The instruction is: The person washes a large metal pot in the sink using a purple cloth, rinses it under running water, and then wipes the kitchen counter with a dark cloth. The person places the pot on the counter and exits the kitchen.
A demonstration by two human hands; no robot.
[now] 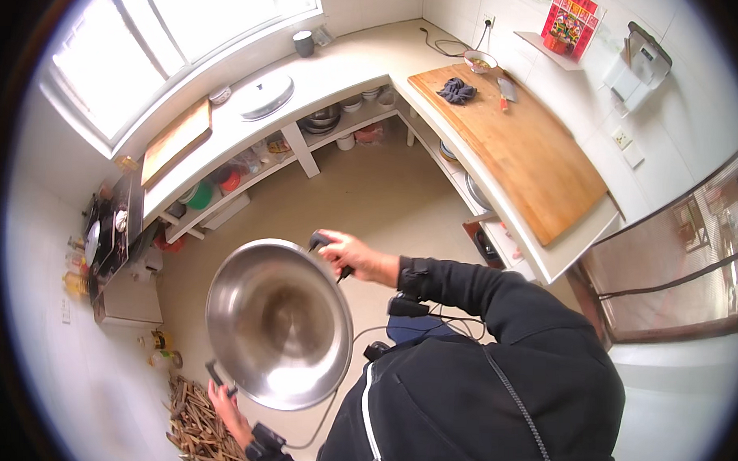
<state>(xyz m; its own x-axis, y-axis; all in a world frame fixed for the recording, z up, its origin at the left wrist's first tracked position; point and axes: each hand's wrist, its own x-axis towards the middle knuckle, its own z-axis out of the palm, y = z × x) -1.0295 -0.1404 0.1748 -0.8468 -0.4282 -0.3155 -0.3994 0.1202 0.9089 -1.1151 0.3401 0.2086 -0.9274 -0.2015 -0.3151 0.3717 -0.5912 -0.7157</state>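
Observation:
A large stainless steel wok (280, 325) is held off the floor, its open inside facing the camera; the bottom has a brownish, darker patch. My right hand (353, 257) grips one black handle at its upper right rim. At the lower left, my left hand (228, 408) is at the opposite black handle, fingers curled round its lower end. Both wrists carry dark straps with small devices, and cables run near my body.
A wooden board (518, 156) on the right counter bears a cleaver (505, 92), a dark cloth (457, 91) and a bowl (480, 62). A domed lid (267, 97) lies on the window counter. Firewood (201, 423) is piled lower left, near a stove (116, 234).

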